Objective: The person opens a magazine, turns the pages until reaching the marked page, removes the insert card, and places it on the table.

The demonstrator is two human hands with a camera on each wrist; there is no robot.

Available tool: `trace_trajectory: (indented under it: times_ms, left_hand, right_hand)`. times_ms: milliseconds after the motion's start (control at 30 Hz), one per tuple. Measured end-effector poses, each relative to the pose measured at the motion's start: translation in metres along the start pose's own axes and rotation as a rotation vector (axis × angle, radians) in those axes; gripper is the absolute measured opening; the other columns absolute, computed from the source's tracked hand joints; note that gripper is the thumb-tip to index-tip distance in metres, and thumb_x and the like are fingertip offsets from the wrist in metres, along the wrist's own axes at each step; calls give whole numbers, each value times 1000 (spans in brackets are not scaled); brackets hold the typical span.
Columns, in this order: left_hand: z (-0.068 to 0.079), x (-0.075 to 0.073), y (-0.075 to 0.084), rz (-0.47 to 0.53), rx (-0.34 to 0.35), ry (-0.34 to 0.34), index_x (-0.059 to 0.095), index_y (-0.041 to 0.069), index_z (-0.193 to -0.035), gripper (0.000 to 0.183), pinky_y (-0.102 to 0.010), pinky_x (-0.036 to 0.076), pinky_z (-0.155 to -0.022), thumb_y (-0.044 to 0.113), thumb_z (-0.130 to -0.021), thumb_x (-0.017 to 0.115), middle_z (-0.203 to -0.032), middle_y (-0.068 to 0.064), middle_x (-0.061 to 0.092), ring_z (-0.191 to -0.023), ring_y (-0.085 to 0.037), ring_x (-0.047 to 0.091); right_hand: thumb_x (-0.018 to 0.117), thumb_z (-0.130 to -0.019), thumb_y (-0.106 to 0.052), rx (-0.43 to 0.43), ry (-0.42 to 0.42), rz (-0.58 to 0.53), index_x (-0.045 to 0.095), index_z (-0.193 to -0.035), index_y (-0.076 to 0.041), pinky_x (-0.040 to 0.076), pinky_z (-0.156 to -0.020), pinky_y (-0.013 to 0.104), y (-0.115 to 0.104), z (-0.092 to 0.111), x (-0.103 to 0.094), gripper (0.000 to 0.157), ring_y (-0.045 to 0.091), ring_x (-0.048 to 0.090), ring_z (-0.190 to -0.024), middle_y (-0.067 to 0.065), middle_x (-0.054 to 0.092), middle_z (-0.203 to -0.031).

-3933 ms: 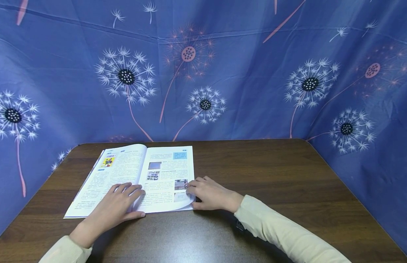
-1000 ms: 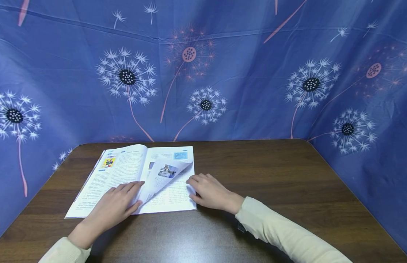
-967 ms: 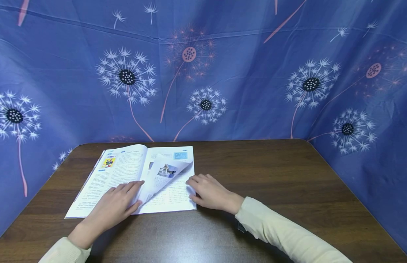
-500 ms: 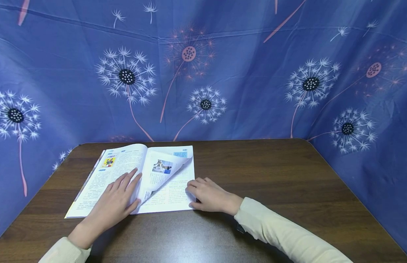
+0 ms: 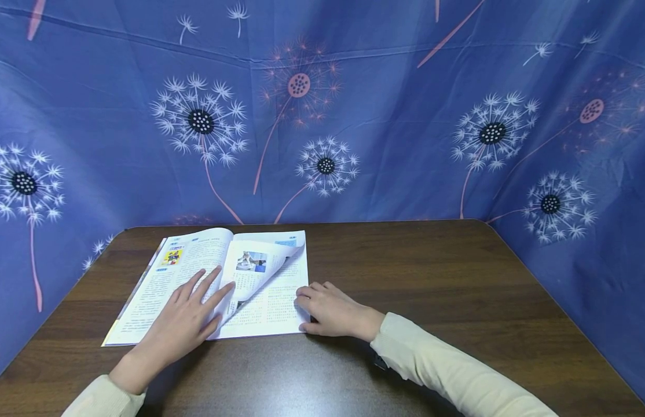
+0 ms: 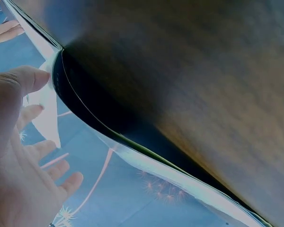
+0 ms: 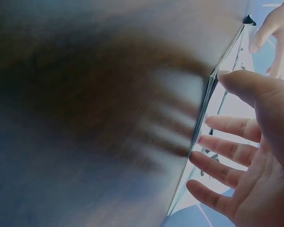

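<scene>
An open book (image 5: pixel 278 315) with printed text and small pictures lies on the left half of the table. One right-hand page (image 5: pixel 260 278) is folded over diagonally, with a photo showing on its back. My left hand (image 5: pixel 184 315) rests with spread fingers on the left page near the gutter, its index finger touching the folded page. At the book's lower right edge, my right hand (image 5: pixel 335 310) touches the pages with its fingertips. The right wrist view shows the fingers of this hand (image 7: pixel 255 156) fairly straight along the page edges, thumb near the corner.
The dark wooden table (image 5: pixel 432 278) extends to the right of the book and in front of it. Behind and at both sides hangs a blue curtain (image 5: pixel 395 116) printed with dandelions.
The right-hand page, flat in the oldest frame, was lifted and folded leftward; its fold has since shifted slightly further left. My left fingers have spread, while the right hand stays at the book's edge.
</scene>
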State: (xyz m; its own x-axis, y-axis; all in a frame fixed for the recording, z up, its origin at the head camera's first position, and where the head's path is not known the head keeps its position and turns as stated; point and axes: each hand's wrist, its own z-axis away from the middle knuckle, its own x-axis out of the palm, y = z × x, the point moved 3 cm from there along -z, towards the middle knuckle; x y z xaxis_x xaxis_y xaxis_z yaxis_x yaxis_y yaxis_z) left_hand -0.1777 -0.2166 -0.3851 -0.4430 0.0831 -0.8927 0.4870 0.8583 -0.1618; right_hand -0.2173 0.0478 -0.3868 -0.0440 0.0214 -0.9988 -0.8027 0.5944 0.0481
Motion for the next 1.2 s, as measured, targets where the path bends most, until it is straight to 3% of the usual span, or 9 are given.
trace_trajectory:
  times_ms: [533,867,1200]
  left_hand:
    - [1,4,3,16,22,-20,52,15,-128,56,-54,38,-93,29,-76,66,-137,-16,43,-121,-41,41]
    - [2,4,3,6,21,-28,50,10,-129,66,-53,37,-92,36,-72,71,-136,-17,44,-119,-40,43]
    - [0,2,5,16,44,25,48,8,-129,70,-52,39,-91,30,-68,73,-134,-18,45,-118,-40,44]
  right_hand:
    - [58,-84,-47,7,-26,3,55,-122,-15,43,-93,38,0,0,0,50,18,49,-116,2,52,-130]
    - [58,-84,-49,8,-32,-5,55,-122,-15,43,-93,39,0,0,-1,51,18,49,-115,2,51,-130]
    - [60,-81,-51,9,-40,-7,55,-121,-15,43,-94,37,-1,1,-2,54,18,49,-115,2,52,-129]
